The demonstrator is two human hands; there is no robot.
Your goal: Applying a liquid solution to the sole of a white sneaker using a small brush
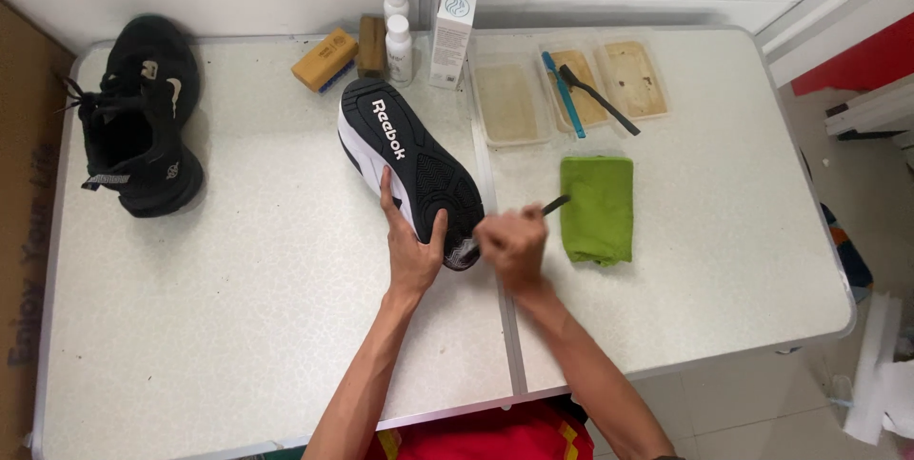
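We are bracing the sneaker [409, 170] sole-up mid-table with our left hand [411, 249], fingers clamped on its toe end. Our right hand [512, 246] is gripping a small brush [555, 203]; its bristles are hidden. Behind, shallow trays [509, 103] are holding murky liquid and two brushes [581, 93].

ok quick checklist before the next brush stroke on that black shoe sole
1. Left hand steadies the black shoe with white-edged sole, sole up: ok.
2. Right hand grips the dark-handled brush: ok.
3. Bristles on the sole's toe end: cannot tell, hidden by the hand.
4. Folded green cloth lies beside the right hand: ok.
5. Three shallow plastic trays sit apart from the shoe: ok.
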